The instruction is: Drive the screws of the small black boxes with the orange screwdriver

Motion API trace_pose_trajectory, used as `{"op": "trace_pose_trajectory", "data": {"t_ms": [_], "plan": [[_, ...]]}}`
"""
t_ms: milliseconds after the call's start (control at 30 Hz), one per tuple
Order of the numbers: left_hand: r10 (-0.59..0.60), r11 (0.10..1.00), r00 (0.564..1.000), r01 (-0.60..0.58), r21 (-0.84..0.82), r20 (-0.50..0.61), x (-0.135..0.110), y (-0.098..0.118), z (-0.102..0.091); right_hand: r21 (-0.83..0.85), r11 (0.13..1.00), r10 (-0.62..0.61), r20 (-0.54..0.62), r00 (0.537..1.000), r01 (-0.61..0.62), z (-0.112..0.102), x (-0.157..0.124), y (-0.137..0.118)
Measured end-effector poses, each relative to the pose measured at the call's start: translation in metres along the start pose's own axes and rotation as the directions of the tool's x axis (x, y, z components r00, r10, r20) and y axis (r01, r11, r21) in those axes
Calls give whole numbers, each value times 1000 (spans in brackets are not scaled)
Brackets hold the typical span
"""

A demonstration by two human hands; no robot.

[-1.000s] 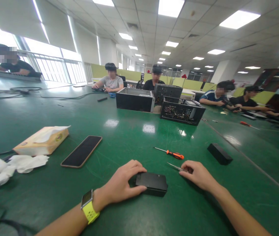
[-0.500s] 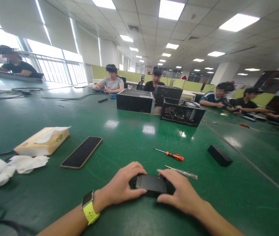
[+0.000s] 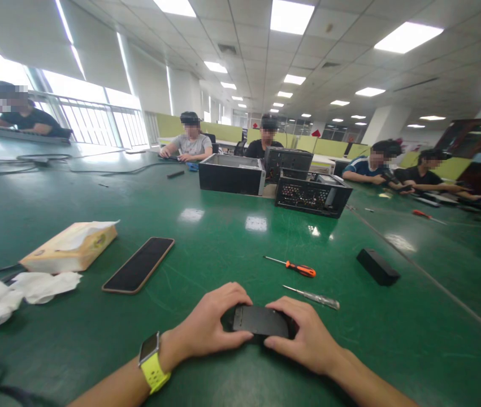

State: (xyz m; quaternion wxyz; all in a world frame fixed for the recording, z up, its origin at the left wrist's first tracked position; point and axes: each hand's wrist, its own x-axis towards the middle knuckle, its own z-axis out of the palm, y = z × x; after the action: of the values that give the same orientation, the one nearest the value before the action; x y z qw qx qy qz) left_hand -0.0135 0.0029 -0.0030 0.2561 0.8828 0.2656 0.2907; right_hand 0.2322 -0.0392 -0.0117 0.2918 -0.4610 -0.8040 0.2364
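A small flat black box lies on the green table close in front of me. My left hand, with a yellow-strapped watch on its wrist, grips the box's left end with curled fingers. My right hand wraps round its right end, thumb at the near side. Just beyond the right hand lies a clear-handled screwdriver. An orange-handled screwdriver rests a little farther off.
A phone lies face up to the left, beside a tissue box and crumpled tissues. Another black box sits to the right. Two open computer cases stand mid-table. Several people sit at the far edges.
My right hand left the clear-handled screwdriver on the table and came left onto the black box's right end. My left hand has kept its grip on the box.
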Motion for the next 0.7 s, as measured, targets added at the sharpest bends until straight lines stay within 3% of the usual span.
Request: {"op": "trace_pose_trajectory", "data": {"t_ms": [133, 233, 333, 433, 467, 567, 700], "plan": [[-2, 1000, 1000, 2, 17, 23, 0, 1, 0, -2, 1000, 2, -12, 1000, -2, 2, 0, -1], [1, 1000, 1000, -2, 28, 20, 0, 2, 0, -10, 998, -56, 50, 997, 56, -6, 0, 4], [5, 1000, 1000, -6, 29, 16, 0, 2, 0, -83, 995, -55, 42, 998, 58, -26, 0, 18], [11, 1000, 1000, -11, 26, 17, 0, 2, -1, -230, 971, 41, -92, 995, -61, -51, -1, 42], [12, 1000, 1000, -12, 25, 17, 0, 2, -1, -281, 956, 68, -87, 994, -90, -59, -2, 50], [15, 1000, 1000, -15, 28, 12, -1, 1, -1, -346, 926, 165, 6, 986, -153, -79, -4, 71], [23, 999, 1000, -23, 34, 3, -1, -1, 0, -162, 968, 215, 145, 966, -191, -93, -10, 70]]}}
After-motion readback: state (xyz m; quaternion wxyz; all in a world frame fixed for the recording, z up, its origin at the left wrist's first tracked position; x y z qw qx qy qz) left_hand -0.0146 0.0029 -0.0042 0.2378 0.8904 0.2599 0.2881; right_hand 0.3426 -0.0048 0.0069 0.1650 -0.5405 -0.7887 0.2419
